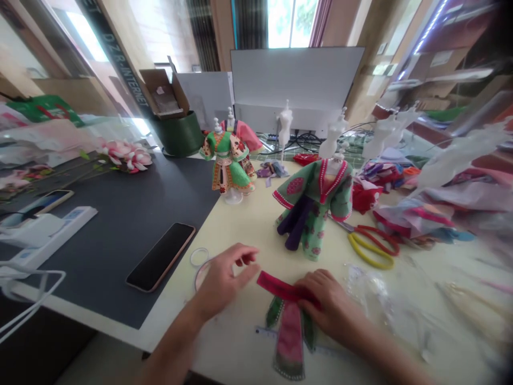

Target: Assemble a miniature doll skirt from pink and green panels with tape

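Note:
My right hand (pixel 326 299) presses and grips the right end of a dark red fabric strip (pixel 276 284), its fingers curled over the cloth. Below the strip hangs a small garment piece of pink and green panels (pixel 289 334) with beaded edges, lying flat on the table. My left hand (pixel 224 275) hovers just beyond the strip's left end, thumb and fingers apart, with nothing in it. A clear ruler (pixel 264 332) lies partly under the garment piece. Past my hands stands a doll form in a green robe (pixel 315 208) with pink trim.
Scissors with red and yellow handles (pixel 371 243) lie right of the robe. Another doll form wears a green and orange dress (pixel 229 160). A phone (pixel 161 258) rests on the dark mat (pixel 116 240) at left, near a power strip (pixel 56 235). Fabric scraps (pixel 441 198) pile up at right.

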Motion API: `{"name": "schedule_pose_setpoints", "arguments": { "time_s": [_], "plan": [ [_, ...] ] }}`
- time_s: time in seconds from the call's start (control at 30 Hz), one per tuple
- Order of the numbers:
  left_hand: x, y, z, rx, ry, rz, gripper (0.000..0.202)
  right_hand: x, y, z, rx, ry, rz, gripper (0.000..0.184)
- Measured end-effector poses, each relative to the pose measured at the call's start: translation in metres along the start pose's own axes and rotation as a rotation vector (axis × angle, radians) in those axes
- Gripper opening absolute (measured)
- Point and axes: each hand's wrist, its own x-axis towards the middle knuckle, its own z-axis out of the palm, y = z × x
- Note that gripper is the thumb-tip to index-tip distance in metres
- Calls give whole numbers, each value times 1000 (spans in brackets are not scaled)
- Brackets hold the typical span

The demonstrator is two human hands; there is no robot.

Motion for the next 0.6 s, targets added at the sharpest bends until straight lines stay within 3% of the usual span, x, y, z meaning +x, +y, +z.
{"name": "schedule_pose_setpoints", "arguments": {
  "time_s": [0.07, 0.13, 0.17, 0.23, 0.33, 0.47, 0.6],
  "plan": [
    [-5, -15, -29, 89, 244, -109, 26, -1, 5, 3, -36, 44, -24, 17],
    [-10, -36, -61, 311, 464, -193, 30, -2, 9, 7, -76, 93, -57, 17],
    [-13, -47, -76, 468, 505, -222, 33, -3, 11, 8, -90, 105, -73, 17],
    [-16, -66, -101, 755, 477, -289, 43, -4, 13, 11, -106, 104, -94, 17],
    [-18, -85, -119, 878, 404, -420, 62, -4, 13, 13, -127, 90, -97, 17],
    [-11, -89, -115, 857, 264, -534, 81, -4, 12, 13, -147, 105, -99, 18],
    [-3, -84, -107, 905, 211, -558, 82, -4, 12, 13, -149, 100, -115, 18]
  ]
}}
